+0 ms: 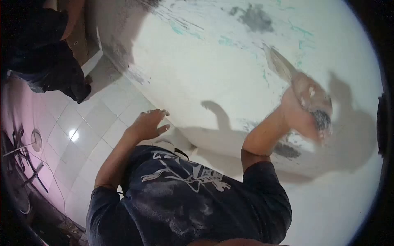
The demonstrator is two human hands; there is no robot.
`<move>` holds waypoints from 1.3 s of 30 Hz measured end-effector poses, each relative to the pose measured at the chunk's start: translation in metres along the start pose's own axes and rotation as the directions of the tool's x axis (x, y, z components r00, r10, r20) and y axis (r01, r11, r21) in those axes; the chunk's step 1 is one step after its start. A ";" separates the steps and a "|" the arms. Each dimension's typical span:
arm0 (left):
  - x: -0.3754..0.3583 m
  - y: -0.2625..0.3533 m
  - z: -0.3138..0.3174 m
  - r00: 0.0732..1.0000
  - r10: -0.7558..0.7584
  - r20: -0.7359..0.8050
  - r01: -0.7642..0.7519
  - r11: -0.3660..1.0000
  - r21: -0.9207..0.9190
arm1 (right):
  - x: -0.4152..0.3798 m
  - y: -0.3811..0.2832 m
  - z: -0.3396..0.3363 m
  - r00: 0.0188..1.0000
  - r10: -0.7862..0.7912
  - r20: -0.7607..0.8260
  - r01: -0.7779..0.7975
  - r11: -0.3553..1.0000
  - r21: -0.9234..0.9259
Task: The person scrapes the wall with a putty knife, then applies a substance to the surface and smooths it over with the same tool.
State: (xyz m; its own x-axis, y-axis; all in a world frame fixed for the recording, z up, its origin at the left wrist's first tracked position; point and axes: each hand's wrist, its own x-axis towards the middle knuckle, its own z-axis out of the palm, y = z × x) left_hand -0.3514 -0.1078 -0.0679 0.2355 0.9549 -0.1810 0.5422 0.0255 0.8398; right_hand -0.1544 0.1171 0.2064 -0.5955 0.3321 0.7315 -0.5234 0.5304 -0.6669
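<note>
My right hand (301, 104) is closed around a putty knife (280, 64), its broad blade lying against the white wall (184, 69). White smears coat the fingers, which are slightly blurred, and the handle is mostly covered by them. Grey patches (256, 18) and faint green streaks mark the wall above the blade. My left hand (147, 125) hangs in front of my body near the foot of the wall, empty, with its fingers curved and thumb apart. Whitish residue shows on those fingertips.
At the upper left another person in dark clothing (45, 53) is close to the wall. Pale tiles (94, 123) cover the floor on the left. A round-based stand (37, 140), dark metal legs (30, 172) and a thin cable lie along the left edge.
</note>
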 end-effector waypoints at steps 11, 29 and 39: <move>-0.008 -0.003 0.003 0.996 0.033 -0.087 -0.019 0.988 0.152 | -0.003 0.006 -0.001 0.990 0.002 -0.140 -0.014 0.996 -0.083; -0.003 -0.011 -0.006 0.992 0.084 -0.096 -0.085 0.996 -0.007 | 0.019 0.016 0.008 0.987 0.144 -0.077 -0.152 0.981 -0.118; 0.000 -0.020 0.004 0.968 0.190 -0.165 -0.196 0.980 -0.024 | -0.070 0.027 -0.037 0.909 0.158 -0.385 -0.051 0.960 0.274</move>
State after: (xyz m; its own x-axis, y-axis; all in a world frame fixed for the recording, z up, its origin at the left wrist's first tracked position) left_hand -0.3590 -0.1092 -0.0870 0.1978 0.9779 0.0683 0.4663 -0.1551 0.8709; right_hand -0.1041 0.1370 0.1428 -0.3900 0.6860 0.6142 -0.6392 0.2785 -0.7168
